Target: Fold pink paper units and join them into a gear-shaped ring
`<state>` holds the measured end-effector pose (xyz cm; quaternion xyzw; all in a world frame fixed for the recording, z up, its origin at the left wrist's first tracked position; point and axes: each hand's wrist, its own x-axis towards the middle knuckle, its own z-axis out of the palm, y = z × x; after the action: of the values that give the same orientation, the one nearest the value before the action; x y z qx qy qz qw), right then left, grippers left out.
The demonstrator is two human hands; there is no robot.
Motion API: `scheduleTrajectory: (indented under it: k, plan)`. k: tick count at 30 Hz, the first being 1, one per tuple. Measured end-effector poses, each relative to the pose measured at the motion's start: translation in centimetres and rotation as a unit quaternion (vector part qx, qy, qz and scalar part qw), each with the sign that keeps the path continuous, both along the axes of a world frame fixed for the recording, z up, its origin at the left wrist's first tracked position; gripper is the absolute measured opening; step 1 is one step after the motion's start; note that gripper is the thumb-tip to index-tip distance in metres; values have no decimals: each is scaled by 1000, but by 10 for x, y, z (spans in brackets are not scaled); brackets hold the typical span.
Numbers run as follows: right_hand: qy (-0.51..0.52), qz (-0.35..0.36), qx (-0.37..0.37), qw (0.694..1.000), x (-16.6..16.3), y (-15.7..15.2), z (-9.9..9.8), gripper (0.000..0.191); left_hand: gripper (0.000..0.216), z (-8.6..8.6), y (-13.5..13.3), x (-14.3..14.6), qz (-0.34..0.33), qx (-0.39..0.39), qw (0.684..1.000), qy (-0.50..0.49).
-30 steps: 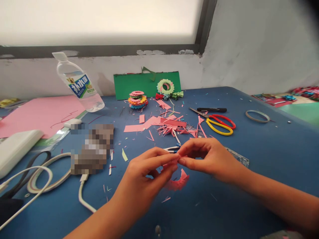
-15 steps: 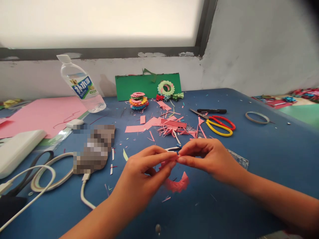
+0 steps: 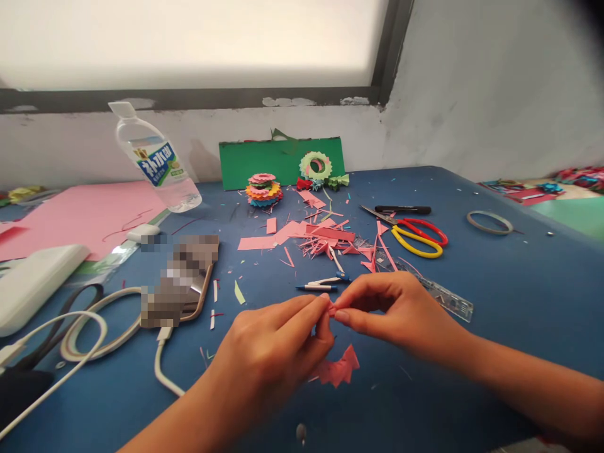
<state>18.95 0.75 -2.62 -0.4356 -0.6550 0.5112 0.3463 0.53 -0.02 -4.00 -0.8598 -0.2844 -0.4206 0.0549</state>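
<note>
In the lower middle of the frame the two hands meet fingertip to fingertip, and the small pink paper piece [image 3: 331,309] sits exactly at that meeting point, raised a little off the blue table [image 3: 519,283]. The left hand [image 3: 278,346] comes in from the lower left and grasps the piece's left end between thumb and forefinger. The right hand [image 3: 387,311] comes in from the right and pinches its right end the same way, so neither hand is nearer than the other. Only a sliver of the piece shows between the fingers, too little to tell its long axis. Just below the hands a folded pink paper fan [image 3: 340,371] lies on the table, apart from both. A blue-tipped compass [image 3: 323,283] lies just above the fingertips.
</note>
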Motion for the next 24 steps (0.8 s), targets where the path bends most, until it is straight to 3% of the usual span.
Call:
scheduleTrajectory:
  k: [9,17,24]
  plan:
    - [56,-2,-78,995,-2,-1,-5,14,11,-3,-3,2,25,41,999,1]
    - [109,-29,-40,993,-1,3,-4,18,21,2,2,1,-9,-96,995,-18]
    - [103,-16,-58,993,1,5,-3,18,22,-2,1,-2,-10,-43,999,2]
